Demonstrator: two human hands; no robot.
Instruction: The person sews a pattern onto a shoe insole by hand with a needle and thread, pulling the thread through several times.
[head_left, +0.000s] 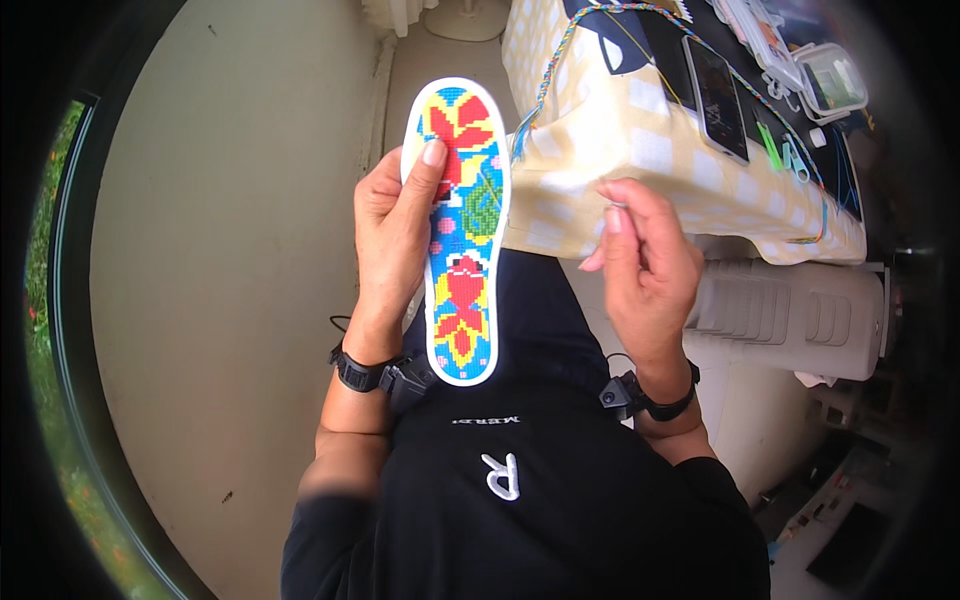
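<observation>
My left hand (394, 206) holds a cross-stitched shoe insole (463, 292) upright, its thumb pressed on the patterned face and its fingers behind. Red, yellow, blue and green stitches fill the insole inside a white rim. A short strand of green thread (490, 186) shows against the green leaf-like patch. To the right of the insole and apart from it, my right hand (649, 262) pinches a thin, pale, needle-like thing (619, 204) between thumb and forefinger. Most of that thing is hidden or too fine to make out.
A checked tablecloth (570, 199) covers the table at the upper right. On it lie a phone (716, 101), a braided cord (553, 67), green-handled snips (768, 146) and a clear plastic box (832, 79). Below stands a grey plastic piece (787, 315); a wall (225, 262) rises on the left.
</observation>
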